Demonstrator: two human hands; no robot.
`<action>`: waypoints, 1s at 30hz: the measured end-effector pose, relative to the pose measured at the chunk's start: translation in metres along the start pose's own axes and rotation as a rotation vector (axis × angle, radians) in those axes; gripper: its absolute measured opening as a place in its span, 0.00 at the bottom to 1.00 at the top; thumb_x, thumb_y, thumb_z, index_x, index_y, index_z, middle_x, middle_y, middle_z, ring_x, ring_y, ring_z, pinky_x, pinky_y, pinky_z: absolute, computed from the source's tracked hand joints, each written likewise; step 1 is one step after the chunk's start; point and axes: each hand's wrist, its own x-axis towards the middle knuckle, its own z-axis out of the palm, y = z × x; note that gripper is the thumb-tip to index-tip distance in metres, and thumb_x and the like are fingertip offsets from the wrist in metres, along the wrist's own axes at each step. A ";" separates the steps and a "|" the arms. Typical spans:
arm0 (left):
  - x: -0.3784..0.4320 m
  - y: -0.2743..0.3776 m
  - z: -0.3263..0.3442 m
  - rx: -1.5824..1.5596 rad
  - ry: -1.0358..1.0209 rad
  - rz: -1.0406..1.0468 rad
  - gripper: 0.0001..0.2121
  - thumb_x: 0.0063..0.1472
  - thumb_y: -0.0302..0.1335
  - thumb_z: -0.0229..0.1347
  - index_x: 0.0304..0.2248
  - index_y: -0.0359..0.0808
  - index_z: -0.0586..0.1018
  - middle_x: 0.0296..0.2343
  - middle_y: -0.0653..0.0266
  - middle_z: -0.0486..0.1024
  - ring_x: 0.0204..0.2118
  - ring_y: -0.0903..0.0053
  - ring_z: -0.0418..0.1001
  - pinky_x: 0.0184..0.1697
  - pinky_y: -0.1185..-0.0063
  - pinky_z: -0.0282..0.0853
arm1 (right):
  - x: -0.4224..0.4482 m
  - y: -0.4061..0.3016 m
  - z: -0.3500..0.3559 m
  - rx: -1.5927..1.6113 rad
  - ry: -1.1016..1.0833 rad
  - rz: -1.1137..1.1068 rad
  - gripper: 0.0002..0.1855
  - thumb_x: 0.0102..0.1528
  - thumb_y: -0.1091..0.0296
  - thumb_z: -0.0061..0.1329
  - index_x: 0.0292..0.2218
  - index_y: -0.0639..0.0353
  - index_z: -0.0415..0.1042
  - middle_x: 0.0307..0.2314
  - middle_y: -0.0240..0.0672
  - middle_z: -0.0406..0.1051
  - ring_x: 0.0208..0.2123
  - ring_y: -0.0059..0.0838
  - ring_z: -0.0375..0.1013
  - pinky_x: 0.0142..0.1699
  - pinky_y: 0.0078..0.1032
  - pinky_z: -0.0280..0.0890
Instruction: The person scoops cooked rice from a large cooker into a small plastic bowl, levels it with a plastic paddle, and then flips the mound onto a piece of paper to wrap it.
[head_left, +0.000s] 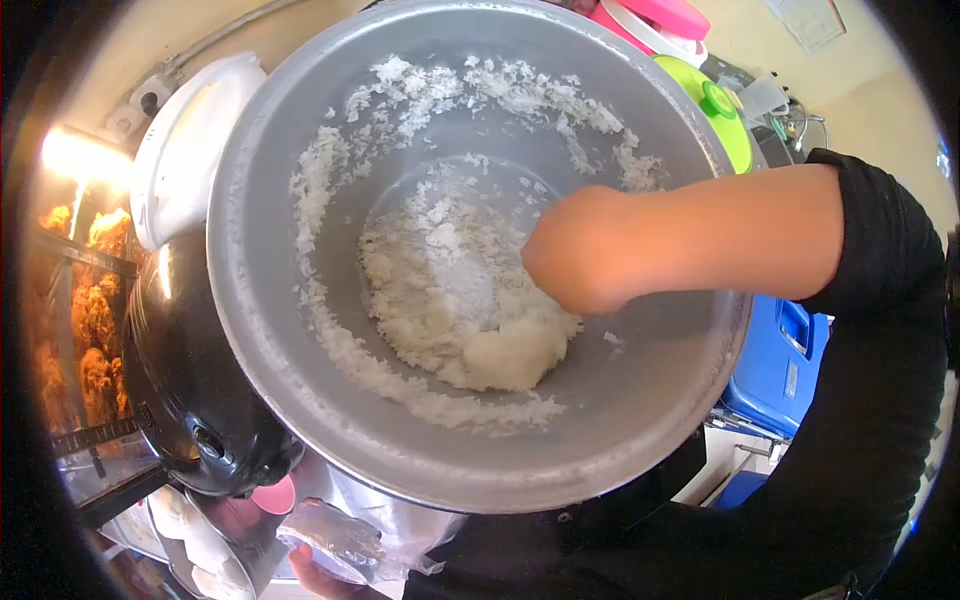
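Note:
A big grey metal pot fills the middle of the view. White cooked rice lies on its bottom, and more grains cling in a ring to its inner wall. My right hand is inside the pot, over the right side of the rice, curled and blurred. Its fingers are hidden, and I cannot tell what it holds. A faint pale shape lies across the rice beside it. Low on the left, my left hand is partly visible, gripping a clear plastic bag with something wrapped inside.
A black rounded cooker stands left of the pot, with a white lid above it. Fried food fills a lit display case at far left. A green lid and pink containers sit behind; a blue box is at right.

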 end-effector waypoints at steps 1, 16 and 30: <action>0.001 0.001 0.000 -0.039 -0.041 -0.004 0.31 0.51 0.44 0.50 0.50 0.30 0.66 0.35 0.52 0.73 0.26 0.58 0.75 0.23 0.62 0.75 | -0.001 -0.003 0.000 0.008 0.000 0.000 0.07 0.43 0.72 0.49 0.25 0.63 0.78 0.23 0.46 0.75 0.28 0.44 0.76 0.30 0.38 0.69; -0.004 0.015 0.009 -0.217 0.130 0.082 0.31 0.57 0.51 0.45 0.51 0.33 0.66 0.44 0.53 0.71 0.39 0.61 0.74 0.34 0.66 0.76 | 0.068 0.022 0.012 0.030 0.006 -0.576 0.11 0.45 0.72 0.47 0.33 0.57 0.76 0.25 0.34 0.74 0.31 0.35 0.73 0.39 0.41 0.62; -0.028 0.103 0.105 -0.538 -0.862 0.167 0.38 0.61 0.48 0.50 0.62 0.41 0.45 0.59 0.46 0.50 0.59 0.49 0.55 0.58 0.58 0.58 | -0.041 0.081 0.027 0.884 0.428 -0.249 0.01 0.46 0.79 0.45 0.23 0.64 0.67 0.20 0.29 0.68 0.29 0.20 0.71 0.33 0.25 0.59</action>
